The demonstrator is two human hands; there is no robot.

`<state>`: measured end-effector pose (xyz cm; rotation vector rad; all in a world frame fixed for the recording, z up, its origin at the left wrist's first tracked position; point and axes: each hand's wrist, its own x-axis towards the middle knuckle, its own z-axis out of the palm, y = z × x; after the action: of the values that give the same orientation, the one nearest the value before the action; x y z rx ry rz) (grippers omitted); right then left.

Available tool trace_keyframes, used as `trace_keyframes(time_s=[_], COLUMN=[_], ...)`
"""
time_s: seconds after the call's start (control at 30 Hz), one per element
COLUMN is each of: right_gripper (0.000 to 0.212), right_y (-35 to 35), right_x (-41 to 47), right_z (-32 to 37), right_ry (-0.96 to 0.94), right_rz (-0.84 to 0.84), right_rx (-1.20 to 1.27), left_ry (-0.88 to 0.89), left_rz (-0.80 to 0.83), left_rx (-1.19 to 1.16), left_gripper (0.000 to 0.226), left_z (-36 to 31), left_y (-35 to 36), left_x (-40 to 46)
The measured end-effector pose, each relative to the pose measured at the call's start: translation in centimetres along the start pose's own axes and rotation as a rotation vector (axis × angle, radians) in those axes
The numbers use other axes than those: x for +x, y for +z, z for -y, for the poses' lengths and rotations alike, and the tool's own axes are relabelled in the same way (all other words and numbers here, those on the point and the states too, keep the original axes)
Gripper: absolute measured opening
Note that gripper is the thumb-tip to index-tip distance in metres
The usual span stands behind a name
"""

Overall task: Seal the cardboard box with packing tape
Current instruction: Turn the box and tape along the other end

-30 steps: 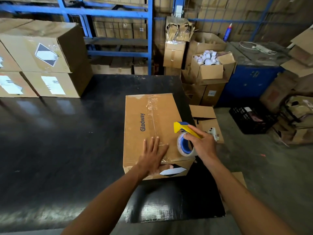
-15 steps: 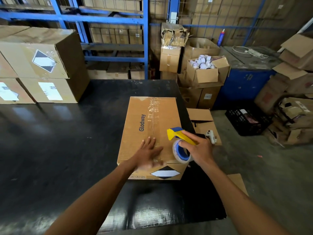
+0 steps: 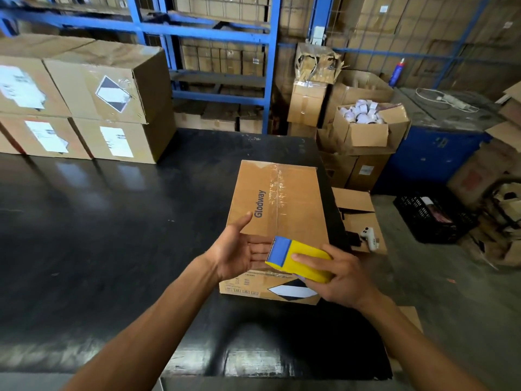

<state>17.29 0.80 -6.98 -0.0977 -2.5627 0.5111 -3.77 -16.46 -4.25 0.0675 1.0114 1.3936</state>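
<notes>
Holding: right hand [image 3: 342, 277] clamped around a yellow and blue tape dispenser [image 3: 298, 258], thumb along its top.
Left hand: left hand [image 3: 239, 249] spread, palm turned up, fingers apart, just beside the dispenser's blue end; contact cannot be told.
Box: cardboard box [image 3: 277, 210] lies flat under and beyond both hands, clear tape along its top seam.
Table: black table [image 3: 98, 235] beneath the box.
Beyond left hand: stacked boxes [image 3: 93, 103], well apart.
</notes>
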Motion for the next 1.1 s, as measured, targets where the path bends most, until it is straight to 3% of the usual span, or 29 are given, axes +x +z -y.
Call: trace_keyframes(time_s=[0.13, 0.2, 0.33, 0.47, 0.7, 0.83, 0.9, 1.1], right_gripper=[0.067, 0.056, 0.04, 0.049, 0.049, 0.062, 0.059, 0.053], right_y=[0.2, 0.0, -0.3, 0.0, -3.4, -1.9, -0.9, 0.4], right_x=[0.5, 0.9, 1.7, 1.8, 0.8, 0.7, 0.9, 0.7], right_z=[0.8, 1.4, 2.0, 2.3, 0.2, 0.2, 0.8, 0.8], right_ry=[-0.033, -0.042, -0.011, 0.013, 0.076, 0.034, 0.017, 0.023], right_rz=[-0.083, -0.102, -0.107, 0.026, 0.192, 0.302, 0.327, 0.41], right_rx=[0.124, 0.188, 0.268, 0.196, 0.091, -0.045, -0.103, -0.168], left_ry=[0.045, 0.078, 0.104, 0.175, 0.313, 0.513, 0.558, 0.523], left_rz=[-0.041, -0.03, -0.052, -0.241, -0.632, -0.822, -0.938, -1.015], left_rx=[-0.056, -0.03, 0.015, 0.18, 0.299, 0.516, 0.533, 0.559], left_gripper=[0.056, 0.039, 0.034, 0.016, 0.015, 0.012, 0.011, 0.008], left_z=[0.1, 0.1, 0.1, 0.3, 0.1, 3.6, 5.2, 6.9], left_y=[-0.6, -0.8, -0.6, -0.1, -3.8, -5.2, -5.8, -7.0], left_x=[-1.2, -1.4, -1.1, -0.6, -2.1, -1.7, -1.3, -0.5])
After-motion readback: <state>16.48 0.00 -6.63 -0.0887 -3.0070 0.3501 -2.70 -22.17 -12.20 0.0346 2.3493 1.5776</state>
